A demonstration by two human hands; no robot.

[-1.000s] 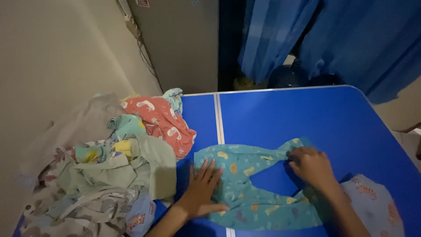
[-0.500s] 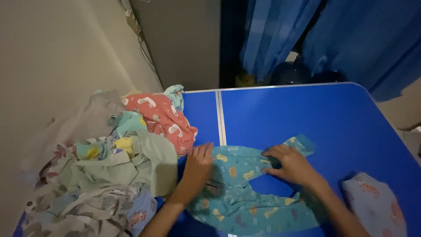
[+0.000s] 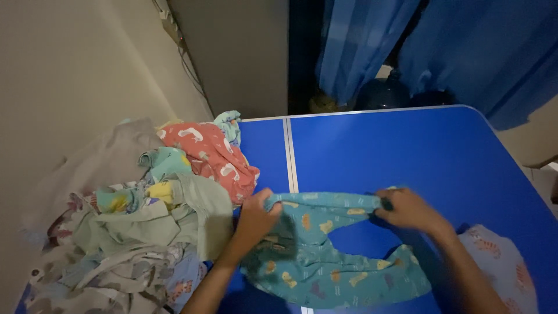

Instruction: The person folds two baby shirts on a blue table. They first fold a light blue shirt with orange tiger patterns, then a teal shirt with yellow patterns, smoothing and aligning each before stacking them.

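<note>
A pair of small teal trousers (image 3: 325, 256) with yellow and orange prints lies on the blue table (image 3: 378, 145). My left hand (image 3: 256, 218) grips the waist end of the trousers, lifted a little off the table. My right hand (image 3: 410, 210) pinches the cuff of the far leg and holds it stretched out to the right. The near leg lies flat, running toward the table's front edge.
A heap of crumpled clothes (image 3: 145, 215), with a coral printed piece (image 3: 212, 157) on top, fills the table's left side against the wall. A pale folded garment (image 3: 500, 264) lies at the front right. Blue curtains (image 3: 442, 46) hang beyond the far edge.
Both hands have gone from pressing flat on the trousers to gripping them. The left took the waist, the right took the far cuff, and the far leg is now pulled straight.
</note>
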